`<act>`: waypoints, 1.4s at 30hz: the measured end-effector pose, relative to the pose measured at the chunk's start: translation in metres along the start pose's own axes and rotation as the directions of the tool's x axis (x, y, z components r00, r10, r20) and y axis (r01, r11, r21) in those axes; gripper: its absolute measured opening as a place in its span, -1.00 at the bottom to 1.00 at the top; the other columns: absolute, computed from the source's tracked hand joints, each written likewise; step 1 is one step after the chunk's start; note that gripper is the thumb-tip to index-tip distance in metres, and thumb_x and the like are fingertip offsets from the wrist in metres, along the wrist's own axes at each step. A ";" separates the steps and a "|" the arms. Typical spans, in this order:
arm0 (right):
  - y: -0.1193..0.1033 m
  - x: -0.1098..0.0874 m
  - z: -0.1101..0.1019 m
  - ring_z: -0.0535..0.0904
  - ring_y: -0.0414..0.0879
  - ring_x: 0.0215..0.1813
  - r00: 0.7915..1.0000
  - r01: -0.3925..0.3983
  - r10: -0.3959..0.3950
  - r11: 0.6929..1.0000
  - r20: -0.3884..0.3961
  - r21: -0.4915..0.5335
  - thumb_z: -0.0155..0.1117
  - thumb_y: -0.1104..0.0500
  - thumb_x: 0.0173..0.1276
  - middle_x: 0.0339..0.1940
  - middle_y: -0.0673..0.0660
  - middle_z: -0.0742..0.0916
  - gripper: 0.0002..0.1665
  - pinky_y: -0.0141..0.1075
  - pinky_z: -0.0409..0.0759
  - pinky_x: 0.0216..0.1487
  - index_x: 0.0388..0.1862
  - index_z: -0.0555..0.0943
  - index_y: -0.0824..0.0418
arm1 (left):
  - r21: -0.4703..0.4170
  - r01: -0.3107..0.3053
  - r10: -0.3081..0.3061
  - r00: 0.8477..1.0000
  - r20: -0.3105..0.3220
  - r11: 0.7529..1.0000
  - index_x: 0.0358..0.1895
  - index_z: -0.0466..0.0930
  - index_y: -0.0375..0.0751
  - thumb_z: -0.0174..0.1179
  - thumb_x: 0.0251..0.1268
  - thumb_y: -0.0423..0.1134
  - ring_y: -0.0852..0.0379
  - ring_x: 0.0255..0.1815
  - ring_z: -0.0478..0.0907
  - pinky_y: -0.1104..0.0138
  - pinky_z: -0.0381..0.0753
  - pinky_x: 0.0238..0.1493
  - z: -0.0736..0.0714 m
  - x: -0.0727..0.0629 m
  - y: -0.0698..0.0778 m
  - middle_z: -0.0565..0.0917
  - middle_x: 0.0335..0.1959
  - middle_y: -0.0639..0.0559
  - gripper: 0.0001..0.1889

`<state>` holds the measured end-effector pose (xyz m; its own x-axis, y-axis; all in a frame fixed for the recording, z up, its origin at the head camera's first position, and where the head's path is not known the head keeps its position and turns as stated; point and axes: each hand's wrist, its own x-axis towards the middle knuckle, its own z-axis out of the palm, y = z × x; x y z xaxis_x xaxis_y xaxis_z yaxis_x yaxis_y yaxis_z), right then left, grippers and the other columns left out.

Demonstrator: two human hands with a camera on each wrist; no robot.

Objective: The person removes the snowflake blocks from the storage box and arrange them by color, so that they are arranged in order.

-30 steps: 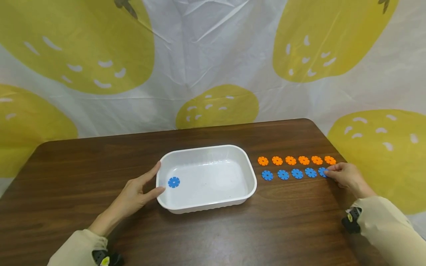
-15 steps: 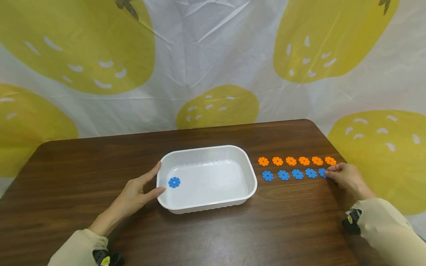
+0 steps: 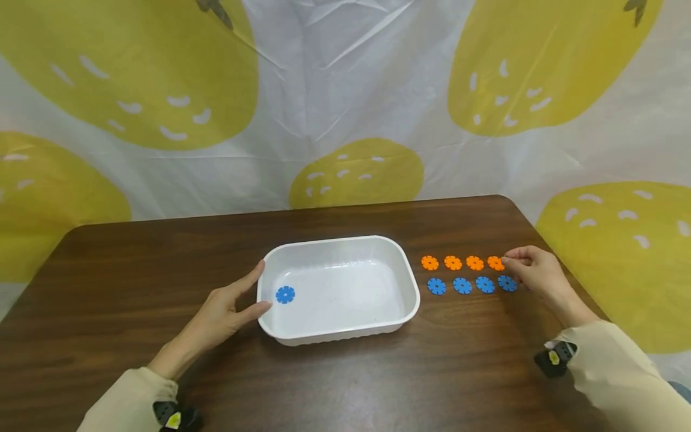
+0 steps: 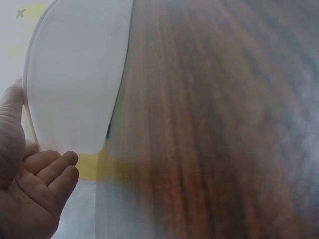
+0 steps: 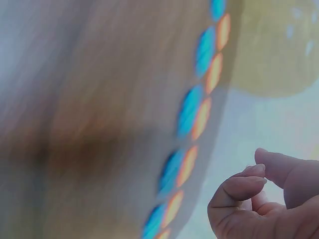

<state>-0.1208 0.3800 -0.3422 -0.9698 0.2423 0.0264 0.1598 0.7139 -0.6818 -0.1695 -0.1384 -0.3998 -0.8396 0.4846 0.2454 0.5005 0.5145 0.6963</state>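
My left hand [image 3: 221,310] holds the left end of a white rectangular tray [image 3: 339,333], its thumb and forefinger at the rim. One blue notched plastic disc [image 3: 285,294] lies inside the tray. To the right, my right hand [image 3: 537,273] has thumb and forefinger together beside the end of a row of orange notched discs [image 3: 475,263]. Nearer me runs a row of blue notched discs [image 3: 484,284]. The hand covers the right ends of the rows in the head view. In the right wrist view, no disc shows between the fingertips of the right hand [image 5: 264,196].
A dark brown wooden table [image 3: 345,384] carries everything. Behind it hangs a white cloth [image 3: 345,108] printed with yellow fruit. Each wrist wears a small black camera [image 3: 555,358].
My right hand has moved up and left from the rightmost blue disc to beside the orange row. It now covers the right ends of the rows. The left hand stays at the tray.
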 end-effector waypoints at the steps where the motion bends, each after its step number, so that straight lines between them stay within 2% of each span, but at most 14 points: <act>1: -0.008 0.000 0.003 0.39 -0.26 -0.59 1.000 0.013 -0.014 1.000 0.012 0.028 0.06 0.10 0.44 -0.50 -0.03 0.59 -0.54 -0.37 0.46 -0.57 0.01 0.40 0.53 | -0.002 0.003 -0.003 1.000 0.002 1.000 0.44 0.11 -0.20 0.24 0.23 -0.07 -0.20 0.38 0.22 -0.04 0.32 0.25 0.000 0.000 0.000 0.22 0.41 -0.16 -0.23; 5: -0.042 -0.002 0.017 0.36 -0.26 -0.60 0.997 0.062 -0.068 0.991 0.048 0.117 0.06 0.11 0.45 -0.52 -0.11 0.55 -0.57 -0.36 0.46 -0.57 0.02 0.39 0.49 | -0.007 0.007 -0.007 1.000 0.004 1.000 0.44 0.10 -0.19 0.24 0.23 -0.07 -0.21 0.38 0.22 -0.04 0.32 0.25 0.000 0.000 0.001 0.22 0.41 -0.16 -0.23; 13: -0.102 -0.007 0.052 0.35 -0.24 -0.61 0.981 0.141 -0.167 0.965 0.102 0.223 0.14 0.15 0.40 -0.53 0.02 0.50 -0.66 -0.42 0.40 -0.63 -0.03 0.44 0.42 | -0.016 0.017 -0.016 1.000 0.010 1.000 0.45 0.09 -0.18 0.24 0.23 -0.06 -0.21 0.39 0.20 -0.05 0.31 0.26 0.002 0.002 0.003 0.20 0.42 -0.16 -0.22; 17: -0.122 -0.008 0.072 0.32 -0.23 -0.64 0.969 0.174 -0.217 0.937 0.115 0.302 0.16 0.25 0.37 -0.56 0.07 0.49 -0.74 -0.45 0.33 -0.65 -0.10 0.47 0.45 | -0.019 0.011 -0.011 1.000 0.011 1.000 0.45 0.09 -0.19 0.24 0.23 -0.07 -0.22 0.39 0.20 -0.05 0.31 0.26 0.003 0.003 0.003 0.20 0.42 -0.17 -0.23; 22: -0.139 -0.009 0.097 0.30 -0.24 -0.62 0.956 0.197 -0.259 0.913 0.134 0.358 0.18 0.31 0.34 -0.56 0.04 0.49 -0.80 -0.49 0.30 -0.63 -0.16 0.50 0.45 | -0.020 0.000 0.000 1.000 0.006 1.000 0.44 0.10 -0.21 0.24 0.23 -0.08 -0.22 0.38 0.22 -0.05 0.31 0.26 0.004 0.004 0.003 0.21 0.41 -0.17 -0.23; 26: -0.153 -0.012 0.119 0.29 -0.23 -0.60 0.947 0.162 -0.259 0.896 0.190 0.414 0.19 0.32 0.32 -0.57 0.02 0.47 -0.82 -0.50 0.27 -0.61 -0.17 0.51 0.44 | -0.024 0.005 -0.005 1.000 0.008 1.000 0.44 0.11 -0.21 0.24 0.23 -0.07 -0.22 0.38 0.21 -0.06 0.31 0.26 0.004 0.004 0.003 0.21 0.41 -0.17 -0.23; 32: -0.172 -0.018 0.152 0.30 -0.22 -0.60 0.924 0.163 -0.285 0.896 0.254 0.412 0.21 0.34 0.28 -0.60 -0.01 0.46 -0.86 -0.49 0.26 -0.63 -0.21 0.53 0.40 | -0.030 0.003 -0.003 1.000 0.007 1.000 0.44 0.11 -0.21 0.24 0.23 -0.07 -0.22 0.38 0.21 -0.06 0.30 0.27 0.004 0.004 0.004 0.21 0.41 -0.17 -0.24; 42: -0.188 -0.018 0.193 0.38 -0.24 -0.62 0.885 0.231 -0.330 0.923 0.329 0.307 0.28 0.34 0.22 -0.61 0.01 0.51 -0.85 -0.48 0.39 -0.61 -0.25 0.57 0.38 | 0.003 -0.016 0.016 1.000 -0.014 1.000 0.43 0.14 -0.19 0.24 0.23 -0.08 -0.17 0.34 0.30 -0.04 0.36 0.24 0.006 0.004 0.003 0.28 0.38 -0.17 -0.25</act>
<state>-0.1688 0.1148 -0.3561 -0.9714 -0.2374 0.0081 -0.1325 0.5135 -0.8478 -0.1697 -0.1307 -0.4005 -0.8341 0.4832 0.2662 0.5148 0.5084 0.6902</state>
